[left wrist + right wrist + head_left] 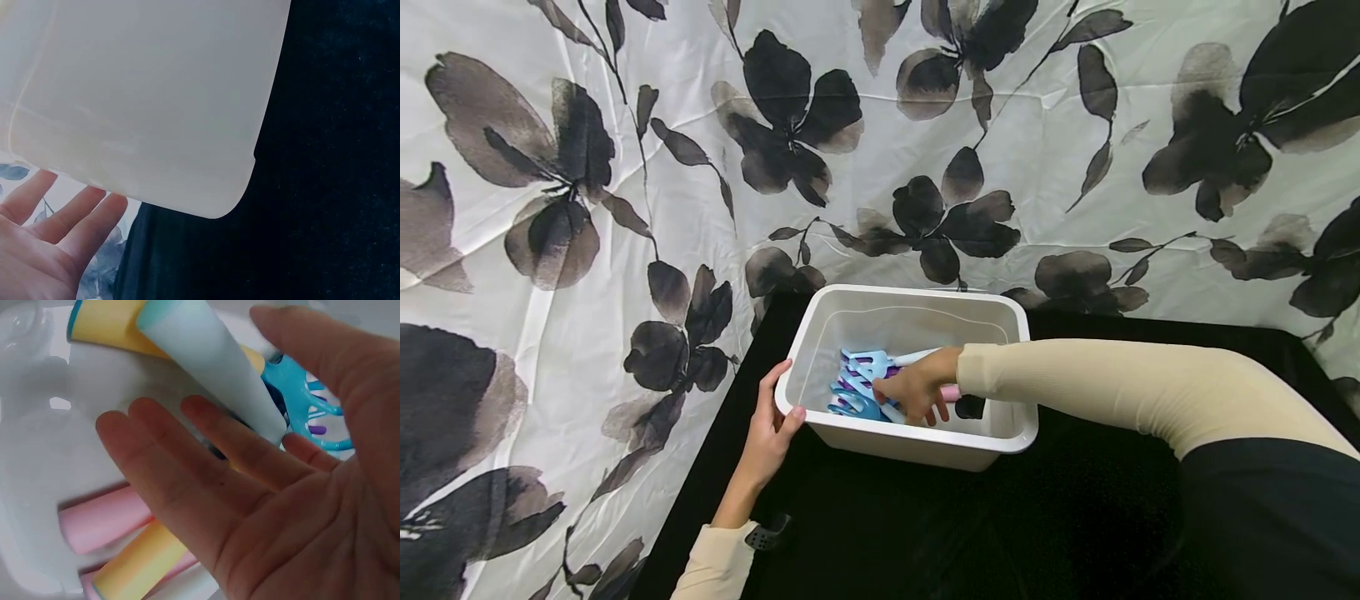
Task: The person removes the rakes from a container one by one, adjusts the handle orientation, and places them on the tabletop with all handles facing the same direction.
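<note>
A white plastic bin (917, 292) holds several tools with light blue pronged heads (867, 364) and thick tube handles. My left hand (767, 437) touches the bin's left end, thumb and forefinger at the rim; the left wrist view shows straight fingers against the outer wall (156, 125). Inside the bin, my right hand (917, 387) reaches down over the tools with nothing in its grasp. Seen from the right wrist, its fingers are spread beside a pale mint handle (206, 362). A pink handle (103, 519) and a yellow handle (134, 559) lie past the fingers.
The bin stands on a black-covered table (880, 525). A white cloth with dark flowers (1037, 167) hangs behind and to the left. A dark object (970, 407) lies inside the bin near its front wall.
</note>
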Demonstrator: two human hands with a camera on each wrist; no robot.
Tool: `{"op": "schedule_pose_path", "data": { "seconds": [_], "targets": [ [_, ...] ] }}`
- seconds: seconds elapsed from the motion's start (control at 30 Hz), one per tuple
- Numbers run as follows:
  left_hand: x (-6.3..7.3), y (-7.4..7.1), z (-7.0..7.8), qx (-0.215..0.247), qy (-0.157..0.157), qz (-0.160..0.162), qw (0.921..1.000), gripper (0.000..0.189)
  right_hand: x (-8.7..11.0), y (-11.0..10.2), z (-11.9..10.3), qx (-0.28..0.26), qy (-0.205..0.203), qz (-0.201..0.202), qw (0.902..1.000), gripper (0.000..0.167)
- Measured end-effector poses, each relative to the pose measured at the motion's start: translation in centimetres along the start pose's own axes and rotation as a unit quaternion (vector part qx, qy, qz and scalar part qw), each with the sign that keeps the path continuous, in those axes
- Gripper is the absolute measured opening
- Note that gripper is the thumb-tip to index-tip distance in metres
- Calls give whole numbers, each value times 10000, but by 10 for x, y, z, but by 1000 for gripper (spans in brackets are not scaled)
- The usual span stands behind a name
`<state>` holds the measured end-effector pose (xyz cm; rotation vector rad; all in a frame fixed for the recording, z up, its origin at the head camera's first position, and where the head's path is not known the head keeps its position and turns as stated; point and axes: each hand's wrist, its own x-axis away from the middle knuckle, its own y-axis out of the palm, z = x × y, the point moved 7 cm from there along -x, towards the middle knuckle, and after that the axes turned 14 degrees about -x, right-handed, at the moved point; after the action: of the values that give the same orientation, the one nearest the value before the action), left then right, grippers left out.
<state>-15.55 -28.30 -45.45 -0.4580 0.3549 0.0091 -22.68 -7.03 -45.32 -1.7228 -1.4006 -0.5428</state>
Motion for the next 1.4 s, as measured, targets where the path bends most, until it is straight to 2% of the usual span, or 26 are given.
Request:
{"op": "schedule_pose_path", "data": {
  "seconds": [0.2,0.37,0.47,0.63,0.73,1.0,1.13,1.23,1.4],
  "targets": [
    [1,-3,-2,9,52,-18,10000,72,-9,4,-1,-5,-39,541,9985,58],
    [2,-6,-2,-16,69,-10,10000,73,-9,5,-1,-116,42,766,9970,68],
    [1,-6,0,-58,63,-14,10000,72,-6,0,0,-45,7,776,9970,64],
    [-1,-4,1,-75,70,30,9999,72,1,-12,1,211,-87,807,9965,43],
    [-1,-3,0,-70,57,31,10000,73,3,-16,2,244,-119,787,9965,37],
    [0,0,0,-82,7,95,9999,72,2,-18,4,393,-232,732,9963,64],
    [0,2,-1,-57,-5,90,9999,72,2,-20,5,517,-262,655,9962,62],
    [-1,3,0,-47,28,77,10000,72,4,-26,3,838,-466,654,9932,59],
    [-7,3,3,0,107,102,9999,72,24,-47,-7,1185,-650,817,9875,55]
  ]
}}
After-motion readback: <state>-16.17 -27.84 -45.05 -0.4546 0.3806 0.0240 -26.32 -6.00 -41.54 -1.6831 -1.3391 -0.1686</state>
